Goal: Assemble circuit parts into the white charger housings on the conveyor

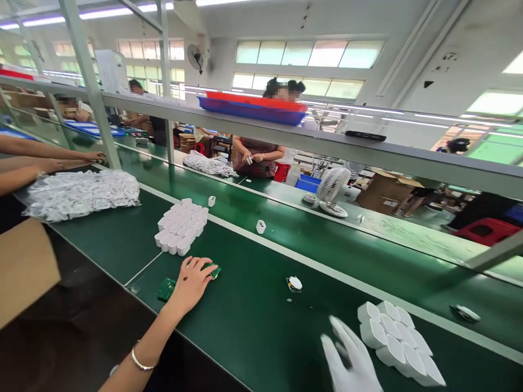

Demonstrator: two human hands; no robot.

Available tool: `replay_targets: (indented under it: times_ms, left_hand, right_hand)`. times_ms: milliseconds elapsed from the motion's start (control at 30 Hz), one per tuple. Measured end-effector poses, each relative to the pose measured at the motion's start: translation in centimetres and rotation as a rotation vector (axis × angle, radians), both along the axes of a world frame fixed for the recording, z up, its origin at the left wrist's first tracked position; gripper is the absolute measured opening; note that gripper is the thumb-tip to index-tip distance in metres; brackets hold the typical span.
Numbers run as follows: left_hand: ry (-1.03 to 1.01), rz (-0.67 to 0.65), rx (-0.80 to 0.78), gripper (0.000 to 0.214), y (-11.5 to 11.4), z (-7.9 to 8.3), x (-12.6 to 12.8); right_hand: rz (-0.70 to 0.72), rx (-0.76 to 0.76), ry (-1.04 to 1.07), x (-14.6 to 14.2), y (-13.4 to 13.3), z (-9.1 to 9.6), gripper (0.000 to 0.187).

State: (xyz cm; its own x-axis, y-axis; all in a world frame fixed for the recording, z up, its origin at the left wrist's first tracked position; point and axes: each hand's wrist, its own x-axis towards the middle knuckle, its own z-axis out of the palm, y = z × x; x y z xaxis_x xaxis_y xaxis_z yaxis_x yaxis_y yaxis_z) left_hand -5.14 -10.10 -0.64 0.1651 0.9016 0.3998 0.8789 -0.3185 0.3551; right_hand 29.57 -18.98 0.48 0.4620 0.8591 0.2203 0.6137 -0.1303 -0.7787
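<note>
My bare left hand [195, 280], with a silver bangle at the wrist, has its bent fingers over a green circuit board [215, 271] on the workbench; its thumb is hidden. Another green circuit board [165, 289] lies by the wrist. Past the fingertips stands a block of white plastic housings [180, 222]. My right hand [347, 354] wears a white glove and is over the bench with its fingers apart, holding nothing. To its right is a second group of white housings [394, 337]. A small part with a round white top [295, 283] lies between my hands.
A conveyor belt [327, 245] runs beyond the bench, carrying white housings [261, 226] and a small assembly [466, 313]. At left, a co-worker's arms [44, 163] reach beside a bag of white parts [84, 193]. Overhead runs a shelf [327, 140] with trays [253, 108]. Another person [257, 158] works opposite.
</note>
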Motion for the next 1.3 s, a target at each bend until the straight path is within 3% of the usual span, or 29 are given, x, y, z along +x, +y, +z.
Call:
replay_targets:
  times_ms: [133, 200, 267, 333, 433, 533, 600, 700, 833, 900, 1033, 1100, 1167, 1300]
  left_hand:
    - [0.092, 0.121, -0.002, 0.033, -0.9, -0.2, -0.3]
    - [0.06, 0.348, -0.008, 0.037, -1.6, -0.6, -0.5]
    - [-0.021, 0.633, -0.04, 0.055, -2.4, -1.2, -0.8]
    - [-0.107, 0.771, -0.073, 0.07, -3.0, -2.1, -1.1]
    - [-0.219, 0.66, -0.069, 0.068, -2.9, -3.5, -1.2]
    - [-0.361, 0.47, -0.043, 0.059, -1.6, -4.4, -0.3]
    - [-0.442, 0.358, -0.058, 0.059, -0.2, -4.5, 1.0]
    - [-0.506, 0.237, -0.136, 0.063, 2.0, -4.0, 3.0]
    - [-0.496, 0.152, -0.174, 0.064, 4.2, -1.9, 3.1]
    - [-0.431, 0.232, -0.098, 0.058, 4.7, -0.4, 1.8]
    - [-0.176, 0.65, 0.095, 0.037, 4.3, 1.6, -1.5]
    - [-0.129, 0.715, 0.078, 0.022, 3.8, 2.1, -2.6]
    - [-0.186, 0.613, 0.019, 0.016, 3.4, 2.5, -2.8]
    - [-0.34, 0.153, -0.136, 0.016, 3.5, 4.0, -0.2]
  right_hand:
    - [0.055, -0.243, -0.369, -3.6, 6.0, 3.5, 0.043]
    - [0.1, -0.39, -0.453, -4.2, 8.8, 3.9, 0.036]
    - [0.113, -0.446, -0.471, -4.5, 10.7, 3.7, 0.028]
    - [0.113, -0.435, -0.468, -5.0, 11.5, 3.3, 0.026]
    - [0.153, -0.301, -0.383, -6.3, 11.4, 2.4, 0.027]
    - [0.309, -0.027, -0.064, -8.2, 10.3, 0.8, 0.034]
    - [0.439, 0.069, 0.118, -9.4, 9.4, -0.4, 0.036]
    - [0.529, 0.057, 0.185, -10.4, 8.6, -1.7, 0.033]
    - [0.488, 0.004, 0.339, -10.1, 8.8, -1.7, 0.037]
    - [0.453, -0.024, 0.465, -9.7, 9.1, -1.5, 0.04]
    - [0.402, -0.052, 0.594, -9.6, 9.4, -1.5, 0.045]
    - [0.376, -0.029, 0.608, -9.9, 9.4, -1.7, 0.044]
    - [0.358, -0.004, 0.619, -10.2, 9.4, -1.7, 0.04]
    - [0.354, 0.025, 0.705, -9.7, 9.7, -0.6, 0.037]
